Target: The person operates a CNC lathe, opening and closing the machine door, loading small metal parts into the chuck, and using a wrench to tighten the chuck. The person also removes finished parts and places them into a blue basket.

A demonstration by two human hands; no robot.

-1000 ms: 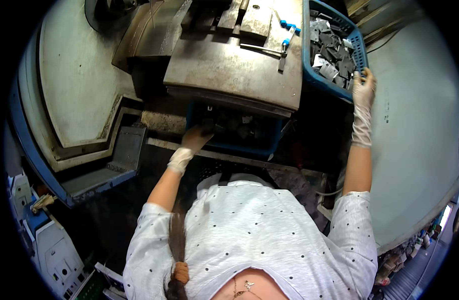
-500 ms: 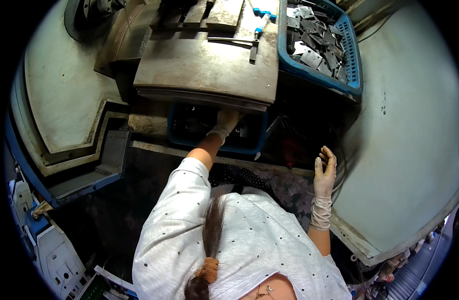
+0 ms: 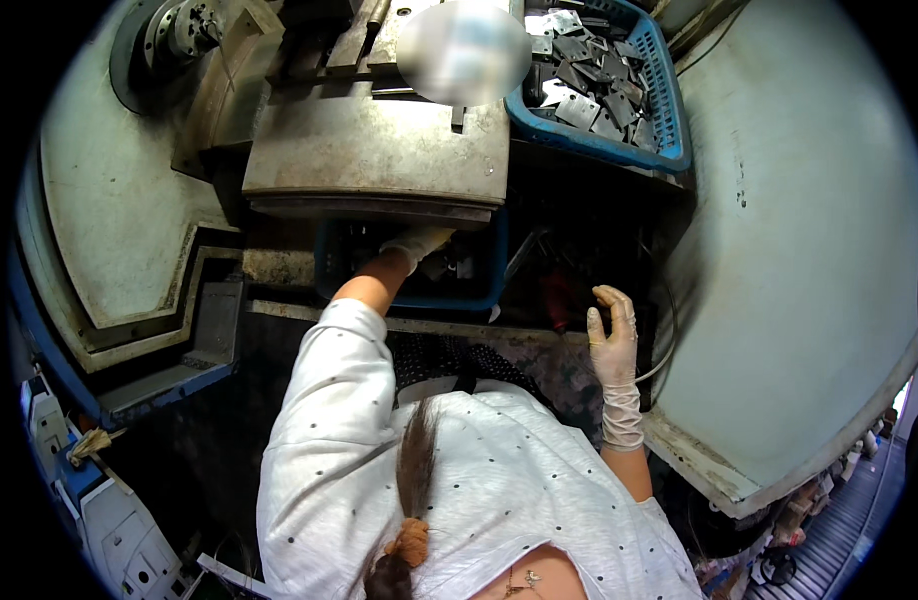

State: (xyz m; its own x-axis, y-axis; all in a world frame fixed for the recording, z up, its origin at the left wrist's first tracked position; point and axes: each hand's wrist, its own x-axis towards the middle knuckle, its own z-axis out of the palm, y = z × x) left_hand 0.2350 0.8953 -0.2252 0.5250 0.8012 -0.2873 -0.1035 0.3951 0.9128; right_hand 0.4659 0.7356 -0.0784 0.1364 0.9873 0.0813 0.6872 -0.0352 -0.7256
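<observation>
My left hand (image 3: 419,243), in a pale glove, reaches into a blue bin (image 3: 495,284) under the front edge of a metal machine table (image 3: 379,150). Its fingers are hidden by the table edge and shadow, so what they hold, if anything, does not show. Dark and shiny metal pieces (image 3: 439,266) lie in the bin beside the hand. My right hand (image 3: 613,340), gloved too, is raised off to the right with nothing in it. Its fingers are slightly bent and the thumb stands apart.
A blue basket (image 3: 597,150) heaped with flat metal plates (image 3: 579,110) stands at the back right. A round machine part (image 3: 184,30) is at the far left. Pale machine panels (image 3: 789,230) flank both sides. A red object (image 3: 556,300) sits in shadow near my right hand.
The whole view has shifted, so the table and basket appear further left. My left hand is still in the lower bin, and my right hand is still raised.
</observation>
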